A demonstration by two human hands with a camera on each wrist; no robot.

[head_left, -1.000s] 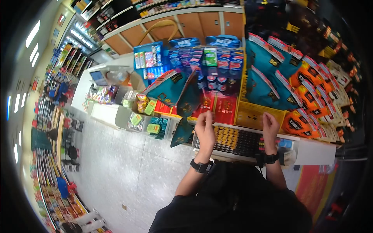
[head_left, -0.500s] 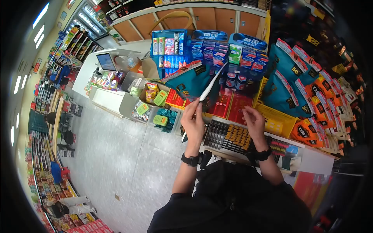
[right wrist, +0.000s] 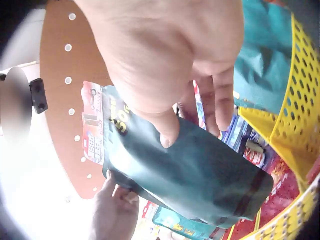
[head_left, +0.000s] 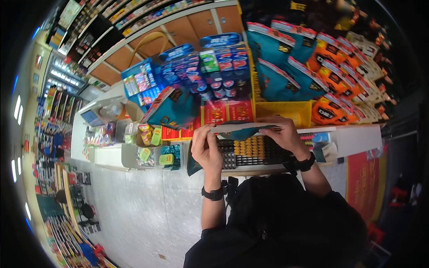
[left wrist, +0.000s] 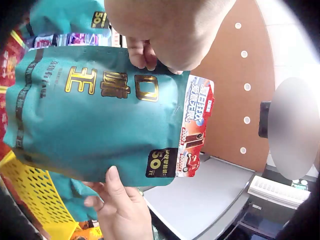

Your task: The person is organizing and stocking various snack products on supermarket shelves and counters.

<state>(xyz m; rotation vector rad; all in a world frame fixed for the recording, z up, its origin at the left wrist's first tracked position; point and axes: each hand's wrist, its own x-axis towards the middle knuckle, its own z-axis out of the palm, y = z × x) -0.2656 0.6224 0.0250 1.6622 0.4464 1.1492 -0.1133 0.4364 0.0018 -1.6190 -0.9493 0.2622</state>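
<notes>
A teal snack bag [left wrist: 105, 117] with gold lettering and a red-and-white strip [left wrist: 197, 130] along one edge is held between both hands. In the head view the bag [head_left: 241, 131] appears nearly edge-on, close over the counter's front. My left hand [head_left: 207, 152] pinches one side of it. My right hand [head_left: 283, 134] grips the opposite side, its thumb [right wrist: 167, 130] lying on the bag's face in the right wrist view. A dark teal corner [head_left: 193, 163] shows just left of my left hand. Another teal bag [head_left: 172, 107] stands behind on the counter.
Beyond the hands are red boxes [head_left: 228, 111] and blue gum displays [head_left: 219, 62]. A yellow basket [head_left: 304, 111] stands at right, near teal and orange bags [head_left: 330, 109]. Below the hands lies a black rack of small items [head_left: 263, 149]; clear bins [head_left: 167, 156] are at left.
The bag at my left hand has swung from edge-on to lying across between my hands. My right hand, apart from it before, now grips its other side.
</notes>
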